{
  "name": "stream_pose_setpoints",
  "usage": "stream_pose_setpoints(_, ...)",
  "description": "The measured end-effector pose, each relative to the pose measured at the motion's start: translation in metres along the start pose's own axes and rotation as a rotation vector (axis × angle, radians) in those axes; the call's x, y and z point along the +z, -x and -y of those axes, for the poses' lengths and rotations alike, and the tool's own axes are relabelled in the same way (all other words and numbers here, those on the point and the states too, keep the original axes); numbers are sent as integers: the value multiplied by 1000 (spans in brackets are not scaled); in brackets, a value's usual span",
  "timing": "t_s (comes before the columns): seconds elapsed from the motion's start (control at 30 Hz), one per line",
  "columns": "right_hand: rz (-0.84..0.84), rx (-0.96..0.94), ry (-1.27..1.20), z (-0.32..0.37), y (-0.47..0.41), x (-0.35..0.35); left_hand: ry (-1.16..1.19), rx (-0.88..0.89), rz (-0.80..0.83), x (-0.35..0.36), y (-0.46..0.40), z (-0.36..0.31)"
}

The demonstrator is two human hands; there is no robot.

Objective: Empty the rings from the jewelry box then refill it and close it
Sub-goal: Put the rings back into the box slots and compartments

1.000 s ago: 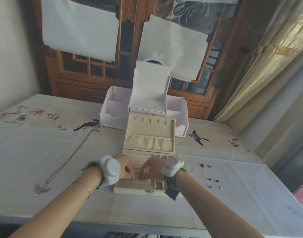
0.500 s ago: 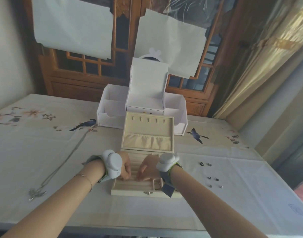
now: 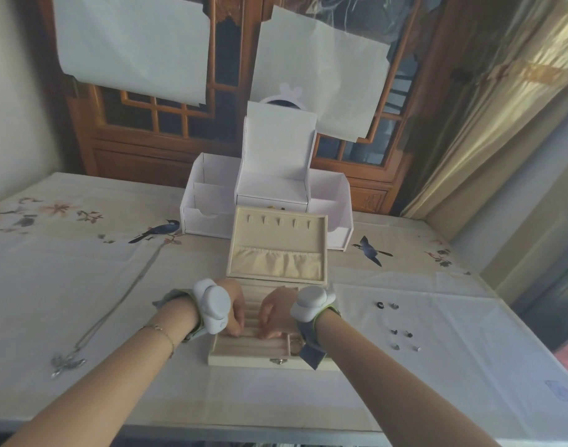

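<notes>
1. The beige velvet-lined jewelry box point(image 3: 269, 346) sits open in front of me near the table's front edge, its lid point(image 3: 277, 250) standing upright with a row of small hooks and a gathered pocket inside.
2. Its base holds padded ring rolls; a gold-coloured ring point(image 3: 296, 344) lies in the small compartment at the front right corner.
3. My left hand point(image 3: 235, 309) reaches into the rolls with fingers curled down onto the padding; I cannot tell whether they pinch anything.
4. My right hand point(image 3: 276, 314) is beside it, fingertips bent down onto the same rolls; whether it holds a ring is hidden from me.
5. A scatter of small dark and silver rings point(image 3: 400, 330) lies on the cloth to the right of the box, well apart from it.
6. Behind the box stands a white cardboard organiser point(image 3: 208, 208) with open side bins and a raised centre flap.
7. A long silver necklace point(image 3: 108, 311) with a pendant stretches across the cloth on my left.
8. The table wears a pale tablecloth point(image 3: 82, 269) painted with birds and blossoms.
9. Beyond are a carved wooden window screen point(image 3: 153, 124) hung with white paper sheets, and a golden curtain point(image 3: 508, 101) on the right.
</notes>
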State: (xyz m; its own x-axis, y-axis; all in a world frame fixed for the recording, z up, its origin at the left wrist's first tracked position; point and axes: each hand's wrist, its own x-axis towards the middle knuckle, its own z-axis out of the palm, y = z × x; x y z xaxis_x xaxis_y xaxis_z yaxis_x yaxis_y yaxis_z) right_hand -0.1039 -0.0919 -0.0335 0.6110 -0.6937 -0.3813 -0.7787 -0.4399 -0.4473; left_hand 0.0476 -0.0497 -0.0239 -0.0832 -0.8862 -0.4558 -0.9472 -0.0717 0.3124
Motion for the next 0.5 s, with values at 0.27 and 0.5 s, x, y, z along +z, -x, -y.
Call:
stream_pose_setpoints(0.27, -9, -17, -108, -4, 9, -4, 8, 20, 11, -8, 8, -6)
stream_pose_setpoints(0.5, -198, -33, -213, -27, 34, -36, 27, 57, -135, -24, 7, -32)
